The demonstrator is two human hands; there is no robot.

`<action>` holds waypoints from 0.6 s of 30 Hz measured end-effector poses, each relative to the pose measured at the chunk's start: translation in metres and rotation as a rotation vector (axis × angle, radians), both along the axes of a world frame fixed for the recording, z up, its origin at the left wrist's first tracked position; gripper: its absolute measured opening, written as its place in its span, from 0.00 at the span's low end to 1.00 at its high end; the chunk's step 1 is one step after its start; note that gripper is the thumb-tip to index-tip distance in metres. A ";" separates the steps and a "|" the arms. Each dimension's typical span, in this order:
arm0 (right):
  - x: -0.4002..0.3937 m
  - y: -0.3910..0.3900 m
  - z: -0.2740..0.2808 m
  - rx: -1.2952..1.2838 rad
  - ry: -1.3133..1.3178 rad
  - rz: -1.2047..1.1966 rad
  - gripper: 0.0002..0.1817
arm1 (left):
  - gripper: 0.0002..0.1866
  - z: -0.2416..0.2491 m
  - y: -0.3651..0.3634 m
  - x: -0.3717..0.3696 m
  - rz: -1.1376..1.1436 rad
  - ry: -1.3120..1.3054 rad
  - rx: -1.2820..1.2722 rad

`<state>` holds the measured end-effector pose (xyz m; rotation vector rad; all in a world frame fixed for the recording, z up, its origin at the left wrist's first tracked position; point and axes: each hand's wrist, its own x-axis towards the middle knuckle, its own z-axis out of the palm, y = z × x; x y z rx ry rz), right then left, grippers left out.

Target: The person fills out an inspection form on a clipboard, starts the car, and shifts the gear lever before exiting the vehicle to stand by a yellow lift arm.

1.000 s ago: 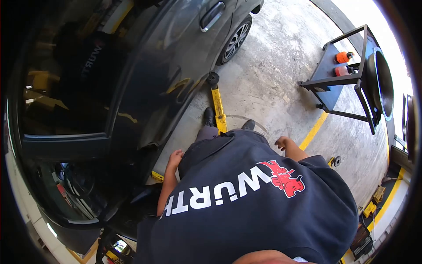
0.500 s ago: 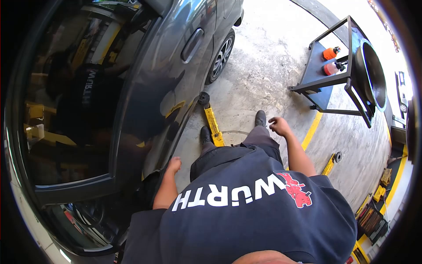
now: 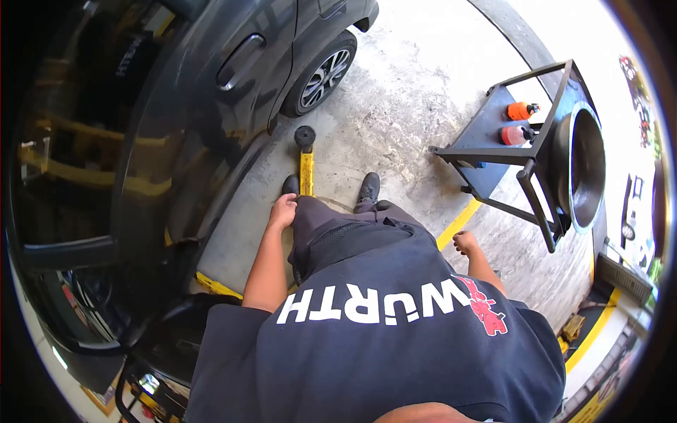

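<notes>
My left hand [image 3: 283, 210] hangs in front of my left thigh, fingers curled in, with nothing visible in it. Beside it is a yellow lift arm [image 3: 307, 173] with a round black pad [image 3: 305, 135] at its end, lying between my feet. Out to my right side, my right hand [image 3: 465, 243] is loosely closed and touches nothing; no object shows in its fingers. The dark grey car [image 3: 190, 113] stands close on my left, its door handle [image 3: 241, 62] and wheel [image 3: 326, 76] in sight.
A black metal frame cart [image 3: 493, 156] stands ahead on the right, carrying an orange spray bottle [image 3: 520, 111], a red one [image 3: 516, 135] and a large round basin [image 3: 587, 168]. A yellow line [image 3: 458, 222] crosses the stained concrete floor [image 3: 395, 99]. A black chair-like shape [image 3: 173, 328] sits at lower left.
My left hand has swung forward and my right hand back as my legs step. The car's wheel and the cart have shifted left in view, and the cart appears lower.
</notes>
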<state>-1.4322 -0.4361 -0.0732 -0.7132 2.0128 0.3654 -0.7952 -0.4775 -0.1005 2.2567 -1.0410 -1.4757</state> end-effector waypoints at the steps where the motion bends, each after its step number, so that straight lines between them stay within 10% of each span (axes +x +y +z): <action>1: -0.008 -0.004 0.001 0.043 -0.001 0.034 0.15 | 0.21 0.000 0.017 0.003 0.066 -0.016 0.018; 13: 0.175 -0.146 -0.043 -0.133 -0.400 0.216 0.18 | 0.25 0.012 0.265 0.101 0.541 -0.062 0.433; 17: 0.261 -0.173 -0.038 -0.176 -0.489 0.413 0.14 | 0.19 -0.023 0.271 0.095 0.459 -0.335 0.063; 18: 0.258 -0.196 -0.075 -0.162 -0.448 1.123 0.13 | 0.19 0.005 0.252 0.087 0.653 -0.241 -0.057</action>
